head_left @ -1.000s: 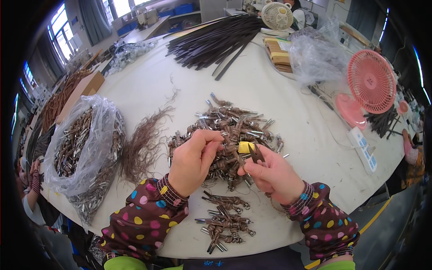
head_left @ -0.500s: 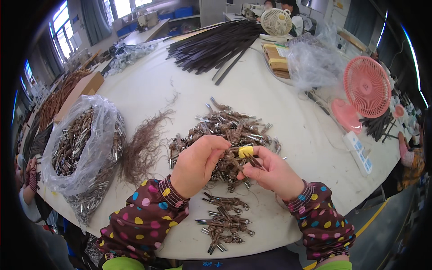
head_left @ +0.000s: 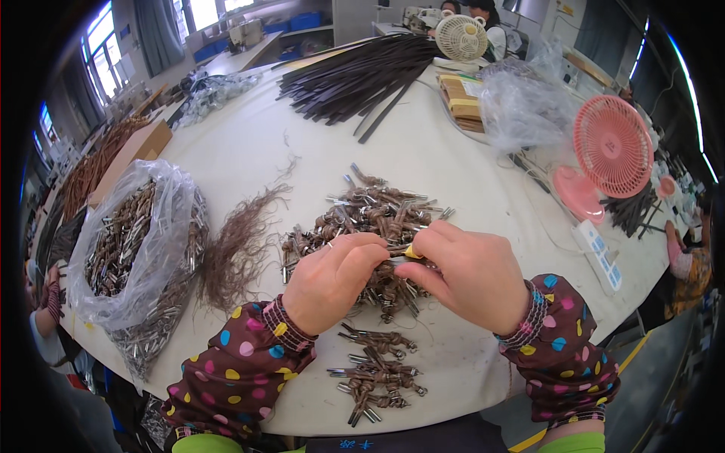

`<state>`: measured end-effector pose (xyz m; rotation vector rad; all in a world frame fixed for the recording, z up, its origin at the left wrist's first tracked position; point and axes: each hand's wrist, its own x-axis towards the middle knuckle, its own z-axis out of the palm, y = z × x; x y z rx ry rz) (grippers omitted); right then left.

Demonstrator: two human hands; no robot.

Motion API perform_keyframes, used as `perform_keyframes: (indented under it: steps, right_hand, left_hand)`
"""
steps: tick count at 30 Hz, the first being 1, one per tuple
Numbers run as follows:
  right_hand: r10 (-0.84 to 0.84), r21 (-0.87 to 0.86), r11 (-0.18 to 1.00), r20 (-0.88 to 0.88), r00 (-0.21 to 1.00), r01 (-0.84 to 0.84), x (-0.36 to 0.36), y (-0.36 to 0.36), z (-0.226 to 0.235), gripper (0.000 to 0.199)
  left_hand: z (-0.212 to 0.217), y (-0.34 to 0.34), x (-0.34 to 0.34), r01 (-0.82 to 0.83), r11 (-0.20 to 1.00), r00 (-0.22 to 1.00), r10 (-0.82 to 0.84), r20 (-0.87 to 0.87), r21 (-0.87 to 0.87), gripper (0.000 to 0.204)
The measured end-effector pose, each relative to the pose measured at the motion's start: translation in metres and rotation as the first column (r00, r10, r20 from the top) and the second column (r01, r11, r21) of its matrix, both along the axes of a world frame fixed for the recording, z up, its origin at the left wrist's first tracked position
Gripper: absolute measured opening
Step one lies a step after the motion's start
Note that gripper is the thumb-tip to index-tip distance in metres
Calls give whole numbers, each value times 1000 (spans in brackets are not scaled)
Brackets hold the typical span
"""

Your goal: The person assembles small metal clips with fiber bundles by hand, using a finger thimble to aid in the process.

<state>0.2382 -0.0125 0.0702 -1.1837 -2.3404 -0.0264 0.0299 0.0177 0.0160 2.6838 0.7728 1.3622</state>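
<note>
My left hand (head_left: 326,285) and my right hand (head_left: 481,278) meet above a heap of brown knotted cord pieces with silvery metal ends (head_left: 368,202). Both are closed in a pinch on a brown cord piece (head_left: 396,249), mostly covered by my fingers. Something yellow (head_left: 411,251), perhaps tape, shows at my right index finger. A greyish strip by my right thumb is too small to name. Nearer to me, a few small bunches of the same knotted cords (head_left: 377,371) lie in a column on the white table.
A clear plastic bag (head_left: 170,253) full of cord pieces stands left, beside loose brown threads (head_left: 242,249). Dark flat strips (head_left: 355,79) lie at the far side. At right are a pink fan (head_left: 612,147), a white power strip (head_left: 596,253) and plastic-wrapped goods (head_left: 525,106).
My right hand has turned over, its back now facing up, and moved slightly up over the cord piece. My left fingers have flattened and come closer to the right ones.
</note>
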Motion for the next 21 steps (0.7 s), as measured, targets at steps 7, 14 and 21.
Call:
perform_keyframes:
  steps: [7,14,21]
  right_hand:
    - [20,43,999,175,984,-28,-4,1,12,23]
    - [122,40,991,158,980,-130,0,7,10,22]
    - [-232,-638,633,-697,678,-439,6,2,-27,32]
  left_hand:
    - [-3,-2,-1,-7,1000,998,8,-60,15,29]
    - [-8,-3,6,27,998,997,-23,78,-49,22]
    - [-4,-10,9,204,851,894,40,447,-484,9]
